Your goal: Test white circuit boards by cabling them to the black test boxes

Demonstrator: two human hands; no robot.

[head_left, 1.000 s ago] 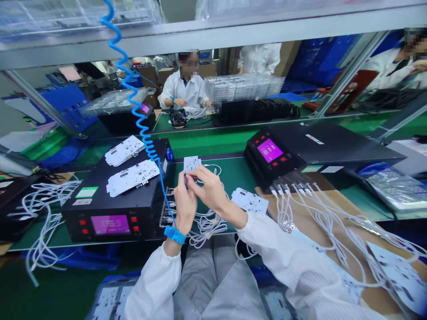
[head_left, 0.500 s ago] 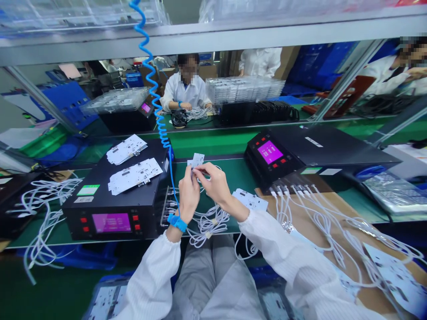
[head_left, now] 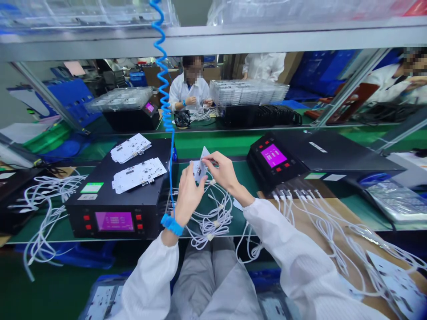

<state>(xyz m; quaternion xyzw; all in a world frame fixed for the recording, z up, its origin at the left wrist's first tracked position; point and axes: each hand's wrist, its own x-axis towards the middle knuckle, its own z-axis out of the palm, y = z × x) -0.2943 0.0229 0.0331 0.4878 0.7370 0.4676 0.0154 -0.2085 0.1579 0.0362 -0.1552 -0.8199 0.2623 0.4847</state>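
My left hand [head_left: 187, 195] and my right hand [head_left: 224, 171] are raised together over the green bench, both pinching a small white circuit board [head_left: 200, 166]. A thin white cable [head_left: 213, 202] hangs from the board toward a loose bundle of white cables [head_left: 210, 222] on the mat below. A blue wrist strap [head_left: 171, 224] sits on my left wrist, and its blue coiled cord [head_left: 163, 84] rises to the shelf above.
A black tester box [head_left: 120, 202] with a pink screen stands left, two white boards [head_left: 138, 174] on its top. A second black tester [head_left: 300, 160] stands right, white cables [head_left: 320, 213] trailing over brown cardboard. Other people in white coats work at benches beyond.
The small board has turned in my fingers and now tilts with a corner up. My hands have shifted slightly right and up.
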